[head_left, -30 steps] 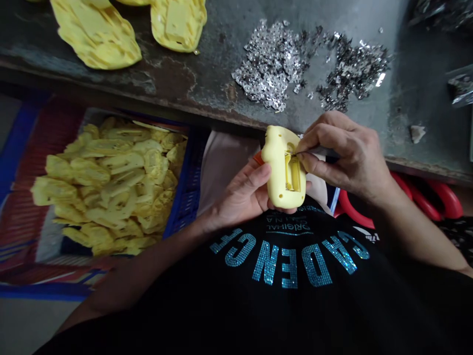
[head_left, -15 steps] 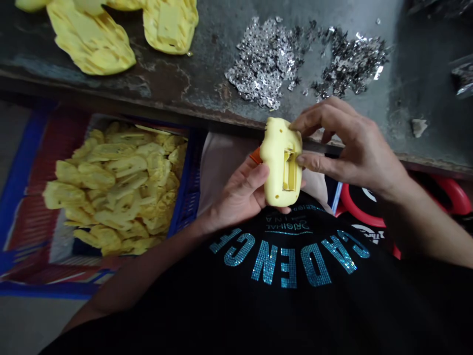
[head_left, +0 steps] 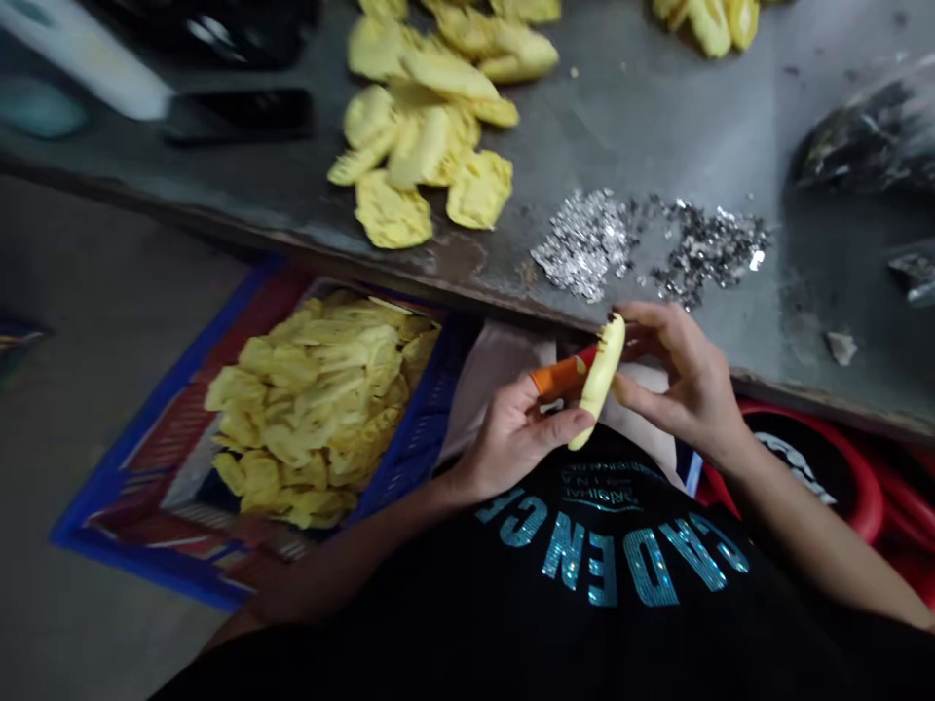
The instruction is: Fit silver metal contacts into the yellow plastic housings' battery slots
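Note:
My left hand (head_left: 511,428) pinches a yellow plastic casing half (head_left: 602,380) near its lower end, thumb on the side facing me. Orange wrapping (head_left: 559,377) covers one of its fingers, with something red at the tip. The casing is turned edge-on, so its faces are mostly hidden; small notches show along its upper edge. On the other side, my right hand (head_left: 683,375) has its fingertips at the casing's upper end and its thumb against the casing. Small shiny metal pieces (head_left: 584,243) lie in a heap on the metal table just beyond my hands, beside a second, darker heap (head_left: 712,248).
More yellow casing halves (head_left: 438,117) are piled on the table (head_left: 614,117). A blue-rimmed crate (head_left: 157,433) full of yellow casings (head_left: 314,389) stands below at left. A dark phone-like slab (head_left: 241,115) and a plastic bag (head_left: 877,136) lie farther off. Red-rimmed round items (head_left: 862,487) sit low at right.
The casing has been turned from showing its face with a battery-like slot to edge-on. The view has swung left and up, bringing more of the table and yellow pieces into sight.

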Action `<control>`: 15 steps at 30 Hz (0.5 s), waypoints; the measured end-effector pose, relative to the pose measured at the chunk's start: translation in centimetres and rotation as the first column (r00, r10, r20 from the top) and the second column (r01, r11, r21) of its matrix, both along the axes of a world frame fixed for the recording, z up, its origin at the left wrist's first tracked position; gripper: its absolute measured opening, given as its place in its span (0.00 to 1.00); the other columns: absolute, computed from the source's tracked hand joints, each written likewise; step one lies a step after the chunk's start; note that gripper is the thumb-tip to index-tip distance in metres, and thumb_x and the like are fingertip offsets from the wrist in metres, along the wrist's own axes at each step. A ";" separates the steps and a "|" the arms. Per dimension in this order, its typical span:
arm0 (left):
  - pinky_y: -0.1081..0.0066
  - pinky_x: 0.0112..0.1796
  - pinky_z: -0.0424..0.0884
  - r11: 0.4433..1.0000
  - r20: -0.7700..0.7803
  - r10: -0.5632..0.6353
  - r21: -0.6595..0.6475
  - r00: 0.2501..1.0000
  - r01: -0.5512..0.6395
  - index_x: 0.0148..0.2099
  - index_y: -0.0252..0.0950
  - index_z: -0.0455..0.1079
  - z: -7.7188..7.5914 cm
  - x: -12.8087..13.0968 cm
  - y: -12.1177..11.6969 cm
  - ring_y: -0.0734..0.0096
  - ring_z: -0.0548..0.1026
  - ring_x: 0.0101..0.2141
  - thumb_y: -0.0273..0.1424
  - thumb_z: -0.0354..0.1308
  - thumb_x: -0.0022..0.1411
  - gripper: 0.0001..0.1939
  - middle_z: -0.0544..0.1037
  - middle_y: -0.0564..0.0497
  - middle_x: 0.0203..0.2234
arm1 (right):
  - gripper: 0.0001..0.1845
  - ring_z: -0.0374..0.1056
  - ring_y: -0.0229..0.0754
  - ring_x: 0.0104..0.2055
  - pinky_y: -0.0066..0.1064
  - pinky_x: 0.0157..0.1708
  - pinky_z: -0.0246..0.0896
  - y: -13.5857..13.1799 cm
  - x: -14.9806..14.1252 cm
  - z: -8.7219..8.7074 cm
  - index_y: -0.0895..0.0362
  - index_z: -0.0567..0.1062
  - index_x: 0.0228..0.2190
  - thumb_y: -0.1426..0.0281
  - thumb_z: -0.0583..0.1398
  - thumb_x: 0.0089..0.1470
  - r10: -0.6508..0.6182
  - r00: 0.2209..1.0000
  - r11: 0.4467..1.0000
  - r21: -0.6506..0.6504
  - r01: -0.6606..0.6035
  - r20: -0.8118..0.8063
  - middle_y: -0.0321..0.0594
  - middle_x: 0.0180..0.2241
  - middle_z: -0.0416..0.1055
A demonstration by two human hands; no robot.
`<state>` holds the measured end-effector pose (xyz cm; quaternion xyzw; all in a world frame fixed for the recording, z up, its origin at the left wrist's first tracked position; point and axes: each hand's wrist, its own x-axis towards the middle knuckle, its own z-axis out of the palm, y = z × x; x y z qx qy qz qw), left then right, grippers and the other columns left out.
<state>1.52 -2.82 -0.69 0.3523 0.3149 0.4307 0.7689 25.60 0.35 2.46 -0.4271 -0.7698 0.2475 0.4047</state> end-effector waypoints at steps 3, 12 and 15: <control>0.65 0.45 0.84 0.998 -0.011 0.034 -0.044 0.999 -0.034 0.62 0.38 0.89 -0.8 -0.8 0.1 0.59 0.88 0.42 0.43 0.88 0.57 0.34 0.92 0.41 0.53 | 0.33 0.82 0.48 0.45 0.44 0.47 0.83 0.6 -0.8 0.2 0.44 0.75 0.67 0.66 0.75 0.65 0.019 1.000 1.000 0.010 -0.019 0.018 0.41 0.54 0.79; 0.62 0.40 0.87 0.872 0.000 0.462 -0.185 0.887 -0.454 0.59 0.42 0.85 -4.7 -5.8 0.1 0.53 0.90 0.45 0.46 0.86 0.59 0.30 0.91 0.43 0.53 | 0.23 0.83 0.48 0.47 0.40 0.46 0.83 10.4 -6.6 1.9 0.53 0.79 0.63 0.59 0.70 0.72 0.399 0.899 0.913 -0.164 -0.373 0.179 0.48 0.55 0.81; 0.67 0.43 0.87 0.700 -0.035 0.677 -0.275 0.735 -0.659 0.63 0.46 0.81 -6.0 -10.5 0.7 0.55 0.89 0.55 0.49 0.80 0.67 0.28 0.87 0.46 0.62 | 0.15 0.80 0.53 0.49 0.47 0.53 0.78 17.0 -9.0 1.8 0.56 0.84 0.55 0.65 0.68 0.70 0.223 0.854 0.973 -0.057 -0.223 0.470 0.52 0.53 0.81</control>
